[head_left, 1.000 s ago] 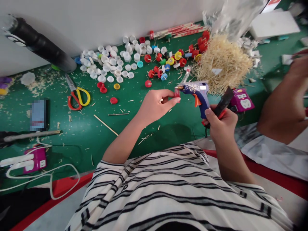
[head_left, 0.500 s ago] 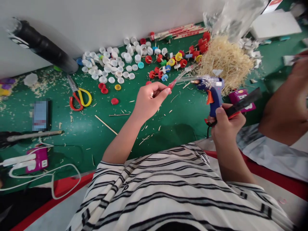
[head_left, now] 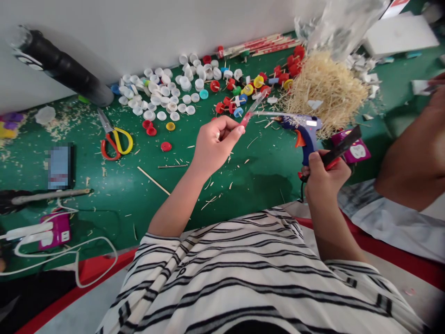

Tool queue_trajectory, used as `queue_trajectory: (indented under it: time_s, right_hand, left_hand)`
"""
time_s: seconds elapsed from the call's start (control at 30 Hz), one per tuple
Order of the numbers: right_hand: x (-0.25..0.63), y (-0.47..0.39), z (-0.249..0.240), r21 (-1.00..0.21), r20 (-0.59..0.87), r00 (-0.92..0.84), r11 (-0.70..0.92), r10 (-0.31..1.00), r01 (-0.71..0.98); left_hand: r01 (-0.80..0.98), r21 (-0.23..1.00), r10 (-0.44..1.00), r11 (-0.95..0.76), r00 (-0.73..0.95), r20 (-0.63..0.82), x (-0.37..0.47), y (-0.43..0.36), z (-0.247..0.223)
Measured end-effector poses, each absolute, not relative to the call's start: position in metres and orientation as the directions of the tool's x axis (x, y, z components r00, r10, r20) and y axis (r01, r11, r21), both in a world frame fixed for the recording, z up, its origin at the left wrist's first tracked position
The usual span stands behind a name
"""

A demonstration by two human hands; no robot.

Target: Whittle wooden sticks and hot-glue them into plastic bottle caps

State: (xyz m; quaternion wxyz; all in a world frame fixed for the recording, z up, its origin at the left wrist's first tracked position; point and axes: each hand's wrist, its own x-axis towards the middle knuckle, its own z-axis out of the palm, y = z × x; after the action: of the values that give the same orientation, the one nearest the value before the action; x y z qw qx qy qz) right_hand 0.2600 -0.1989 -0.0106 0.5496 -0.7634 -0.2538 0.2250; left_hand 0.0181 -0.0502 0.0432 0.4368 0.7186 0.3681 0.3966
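My left hand [head_left: 219, 141] pinches a small red piece [head_left: 246, 119] with a clear, film-like strip rising from its tip. To its right, my right hand [head_left: 327, 171] is wrapped round the lower handle of a blue glue gun [head_left: 308, 137] with an orange trigger, and round a dark-bladed tool [head_left: 346, 144] too. A pale strand stretches between the red piece and the nozzle. Behind my hands lie white caps [head_left: 185, 83] and several coloured caps [head_left: 248, 89] with sticks through them. A heap of thin wood shavings [head_left: 327, 93] touches the area behind the gun.
Scissors [head_left: 118, 139], a phone [head_left: 60, 167], a black bottle [head_left: 66, 67] and a power adapter with white cables [head_left: 57, 229] are on the left. Another person's arm [head_left: 413, 153] is at the right edge, near a purple box [head_left: 354, 147].
The glue gun and my right hand have shifted slightly left and the dark blade has tilted. The red piece has turned more upright in my left hand.
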Motion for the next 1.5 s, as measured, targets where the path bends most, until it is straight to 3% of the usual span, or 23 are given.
queue_trajectory:
  time_s: [0.1, 0.17, 0.67, 1.5]
  right_hand:
    - [0.259, -0.195, -0.013, -0.991, 0.047, 0.864, -0.083, 0.501, 0.103]
    - [0.259, -0.194, -0.014, -0.996, 0.044, 0.866, -0.047, 0.498, 0.078]
    - [0.251, -0.192, -0.022, -0.987, 0.024, 0.831, -0.119, 0.556, 0.108]
    - [0.242, -0.195, -0.021, -0.998, -0.02, 0.805, -0.063, 0.593, 0.022]
  left_hand:
    - [0.164, 0.924, 0.877, -0.346, 0.407, 0.256, 0.018, -0.049, 0.043]
    - [0.16, 0.926, 0.877, -0.341, 0.409, 0.252, 0.019, -0.049, 0.044]
    - [0.113, 0.925, 0.779, -0.363, 0.582, 0.234, 0.022, -0.06, 0.045]
    - [0.195, 0.911, 0.789, -0.364, 0.583, 0.191, 0.023, -0.064, 0.047]
